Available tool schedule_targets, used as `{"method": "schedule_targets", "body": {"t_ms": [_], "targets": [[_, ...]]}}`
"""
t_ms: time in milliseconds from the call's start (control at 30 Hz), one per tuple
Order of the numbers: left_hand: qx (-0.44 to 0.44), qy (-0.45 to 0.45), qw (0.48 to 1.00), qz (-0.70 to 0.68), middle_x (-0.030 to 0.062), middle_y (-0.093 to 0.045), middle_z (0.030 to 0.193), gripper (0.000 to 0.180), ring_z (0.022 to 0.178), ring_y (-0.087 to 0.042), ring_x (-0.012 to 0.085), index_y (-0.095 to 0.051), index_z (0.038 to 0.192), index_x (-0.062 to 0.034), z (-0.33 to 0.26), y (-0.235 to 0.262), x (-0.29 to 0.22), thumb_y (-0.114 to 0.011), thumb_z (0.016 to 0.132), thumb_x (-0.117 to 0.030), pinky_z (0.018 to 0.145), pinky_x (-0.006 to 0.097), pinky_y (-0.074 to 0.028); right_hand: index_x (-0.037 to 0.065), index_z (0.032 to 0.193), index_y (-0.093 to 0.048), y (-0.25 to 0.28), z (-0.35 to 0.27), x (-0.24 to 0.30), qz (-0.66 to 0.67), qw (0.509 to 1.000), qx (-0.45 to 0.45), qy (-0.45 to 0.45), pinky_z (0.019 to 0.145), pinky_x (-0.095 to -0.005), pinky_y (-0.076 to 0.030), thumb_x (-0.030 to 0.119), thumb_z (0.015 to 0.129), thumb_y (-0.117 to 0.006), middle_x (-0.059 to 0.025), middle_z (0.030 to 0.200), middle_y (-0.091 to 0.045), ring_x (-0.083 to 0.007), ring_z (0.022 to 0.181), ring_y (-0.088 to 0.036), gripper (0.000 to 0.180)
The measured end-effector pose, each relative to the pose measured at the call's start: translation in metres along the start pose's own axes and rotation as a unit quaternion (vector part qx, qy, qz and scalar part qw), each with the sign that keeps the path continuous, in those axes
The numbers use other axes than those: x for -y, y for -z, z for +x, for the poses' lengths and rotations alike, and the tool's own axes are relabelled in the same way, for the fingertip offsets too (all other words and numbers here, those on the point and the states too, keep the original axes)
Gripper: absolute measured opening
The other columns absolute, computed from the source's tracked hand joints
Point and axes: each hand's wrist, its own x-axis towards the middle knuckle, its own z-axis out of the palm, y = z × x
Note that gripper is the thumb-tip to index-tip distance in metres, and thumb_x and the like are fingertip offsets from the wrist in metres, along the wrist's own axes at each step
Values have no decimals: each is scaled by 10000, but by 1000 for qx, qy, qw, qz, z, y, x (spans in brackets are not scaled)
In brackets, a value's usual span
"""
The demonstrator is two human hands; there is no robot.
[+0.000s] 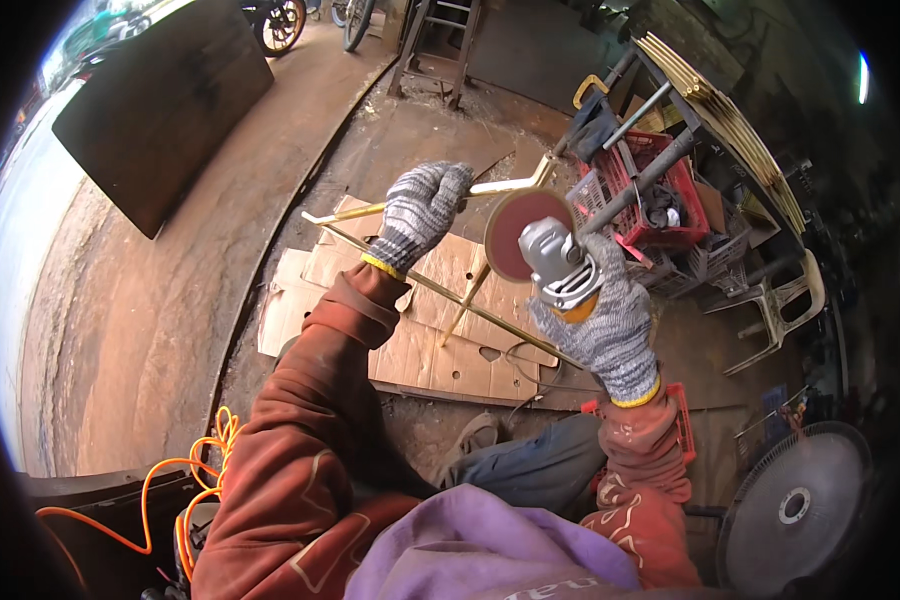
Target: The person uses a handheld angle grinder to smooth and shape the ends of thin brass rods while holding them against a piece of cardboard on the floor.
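My left hand (420,212), in a grey knitted work glove with a yellow cuff, is closed round a bar of a gold-coloured metal frame (450,293). The frame is made of thin bars and is held over flattened cardboard (440,370) on the floor. In a matching glove, my right hand (610,325) is wrapped round an angle grinder (550,250) with a silver head. Its round reddish-brown disc (511,238) is close to the frame's upper bar. Whether disc and bar touch, I cannot tell. The grinder's handle is mostly hidden by the glove.
Right of the frame stand a red plastic crate (692,225) with odds and ends and a metal rack (660,170). A round fan (780,515) is at lower right, an orange cable (213,462) at lower left. A ladder (406,62) and dark sheet (170,110) stand farther off.
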Motion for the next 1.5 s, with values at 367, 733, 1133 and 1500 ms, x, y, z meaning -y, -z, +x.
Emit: {"method": "schedule_targets", "body": {"t_ms": [367, 733, 1133, 1500], "targets": [[173, 139, 954, -203, 73, -740, 868, 423, 741, -640, 130, -726, 1154, 38, -2, 6, -15, -563, 1074, -343, 694, 305, -531, 127, 1340, -501, -22, -1, 14, 4, 996, -34, -78, 779, -464, -599, 378, 745, -908, -156, 1102, -714, -366, 924, -747, 763], [167, 178, 936, -254, 62, -711, 811, 393, 716, -610, 122, -735, 1097, 43, -6, 14, -28, -551, 1067, -303, 660, 292, -506, 147, 1348, -478, -28, -3, 5, 51, 994, -25, -98, 805, -464, -594, 379, 765, -897, -141, 1128, -712, -346, 931, -746, 755], [121, 159, 966, -164, 80, -780, 865, 453, 714, -638, 143, -769, 1085, -24, -5, 5, -10, -575, 1040, -431, 716, 325, -521, 137, 1353, -494, -10, 1, -2, 66, 992, -83, -66, 771, -427, -601, 313, 736, -929, -123, 1050, -723, -314, 887, -749, 775], [28, 136, 990, -29, 85, -642, 591, 514, 577, -592, 171, -723, 712, -5, 6, -2, 23, -631, 991, -428, 605, 351, -473, 121, 1356, -500, -25, -24, -11, -11, 1000, -2, -22, 750, -452, -613, 407, 738, -908, -141, 1071, -733, -348, 880, -758, 794]]}}
